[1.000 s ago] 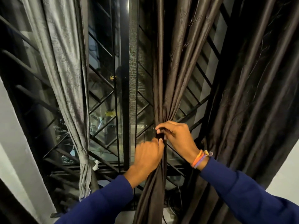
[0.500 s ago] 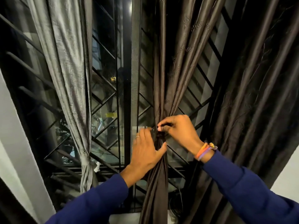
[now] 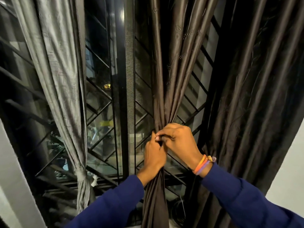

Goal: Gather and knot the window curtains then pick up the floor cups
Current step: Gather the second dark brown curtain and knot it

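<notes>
Night-dark window point(image 3: 102, 122) with a diagonal metal grille point(image 3: 98, 102) filled the background, white wall point(image 3: 289, 162) at the far right edge. Brown curtain point(image 3: 166, 79) hung at centre, its folds pinched into one narrow bunch right where both hands met. Left hand point(image 3: 153, 156) was wrapped shut around that bunch, fist closed on the fabric just below the pinch, knuckles toward the camera. Right hand point(image 3: 179, 142) sat touching it from above and to the right, fingers curled tight over the top of the gathered cloth, thumb and fingertips pressing at the pinch point. Whether a knot was formed under the fingers could not be told. Below the grip the curtain fell as a slim straight tail between the two blue sleeves point(image 3: 246, 199). Above the grip the folds fanned up and outward. Orange and purple wristbands point(image 3: 203, 164) circled the right wrist, just beside the grip. Right of the hands, more dark brown drapery point(image 3: 263, 96) hung loose, ungathered. Well to the left of the grip, a grey curtain point(image 3: 57, 71) hung already cinched, with a knot point(image 3: 81, 174) low down, lower than the hands. Vertical window frame post point(image 3: 122, 79) stood between the grey curtain and the grip. No cups in view.
</notes>
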